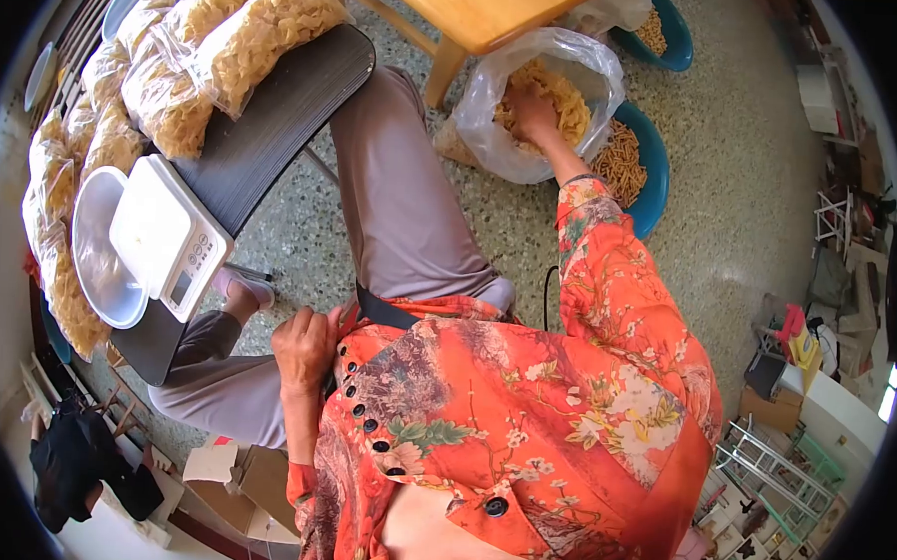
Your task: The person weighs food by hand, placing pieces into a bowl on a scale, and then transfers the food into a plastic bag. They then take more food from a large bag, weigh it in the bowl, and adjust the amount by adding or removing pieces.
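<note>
Head: your right hand (534, 116) dips into the plastic bag (478, 129).
I cannot tell its fingers' grip; your left hand (303, 350) is curled.

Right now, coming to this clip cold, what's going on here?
A seated person has their right hand down in an open clear plastic bag of yellowish pieces; whether the fingers grip any is hidden. The left hand is curled at the waist, near the shirt's hem. Several filled bags lie along the dark bench, with a white scale near them. A blue basin of stick-shaped pieces sits beside the open bag.
</note>
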Demonstrator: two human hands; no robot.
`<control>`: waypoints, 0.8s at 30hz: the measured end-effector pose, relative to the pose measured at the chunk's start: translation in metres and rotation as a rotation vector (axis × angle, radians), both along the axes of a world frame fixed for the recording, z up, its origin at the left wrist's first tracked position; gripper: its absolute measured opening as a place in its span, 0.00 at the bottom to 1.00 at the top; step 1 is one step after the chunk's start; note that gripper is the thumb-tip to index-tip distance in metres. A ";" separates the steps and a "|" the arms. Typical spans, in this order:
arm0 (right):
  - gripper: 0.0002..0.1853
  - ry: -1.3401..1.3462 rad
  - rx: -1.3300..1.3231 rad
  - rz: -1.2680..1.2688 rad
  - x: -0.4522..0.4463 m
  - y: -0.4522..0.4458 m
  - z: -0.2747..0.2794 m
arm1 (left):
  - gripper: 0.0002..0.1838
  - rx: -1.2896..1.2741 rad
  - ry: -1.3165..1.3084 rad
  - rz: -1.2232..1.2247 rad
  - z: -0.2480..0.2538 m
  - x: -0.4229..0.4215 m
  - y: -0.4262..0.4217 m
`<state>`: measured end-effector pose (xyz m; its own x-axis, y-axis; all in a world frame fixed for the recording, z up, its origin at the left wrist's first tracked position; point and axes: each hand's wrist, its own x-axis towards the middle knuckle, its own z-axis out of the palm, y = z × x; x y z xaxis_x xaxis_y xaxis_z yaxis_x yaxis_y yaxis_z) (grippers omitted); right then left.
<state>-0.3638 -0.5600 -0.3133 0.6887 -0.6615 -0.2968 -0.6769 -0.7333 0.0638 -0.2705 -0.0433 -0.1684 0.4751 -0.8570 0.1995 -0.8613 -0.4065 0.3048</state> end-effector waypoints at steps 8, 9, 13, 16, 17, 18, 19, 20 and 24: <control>0.30 -0.427 0.087 0.004 -0.023 -0.030 -0.001 | 0.19 0.018 -0.028 0.014 -0.007 0.004 0.006; 0.29 -0.487 0.057 -0.007 -0.028 -0.029 0.006 | 0.19 0.022 -0.029 0.021 -0.008 0.004 0.007; 0.29 -0.688 0.137 0.021 -0.034 -0.041 0.038 | 0.19 0.021 -0.031 0.020 -0.012 0.006 0.004; 0.28 -0.643 0.143 -0.030 -0.034 -0.047 0.037 | 0.19 0.021 -0.038 0.011 -0.015 0.004 0.002; 0.28 -0.646 0.138 -0.028 -0.034 -0.054 0.035 | 0.19 0.017 -0.041 0.011 -0.013 0.004 -0.001; 0.27 -0.733 0.277 -0.145 -0.032 -0.064 0.033 | 0.19 0.008 -0.044 0.017 -0.013 0.004 -0.004; 0.25 -0.811 0.421 -0.269 -0.034 -0.069 0.029 | 0.19 0.004 -0.043 0.020 -0.012 0.003 -0.005; 0.25 -0.809 0.421 -0.272 -0.034 -0.059 0.043 | 0.19 0.006 -0.040 0.018 -0.012 0.002 -0.003; 0.21 -1.049 0.737 -0.625 -0.031 -0.063 0.071 | 0.19 0.000 -0.041 0.027 -0.013 0.005 -0.007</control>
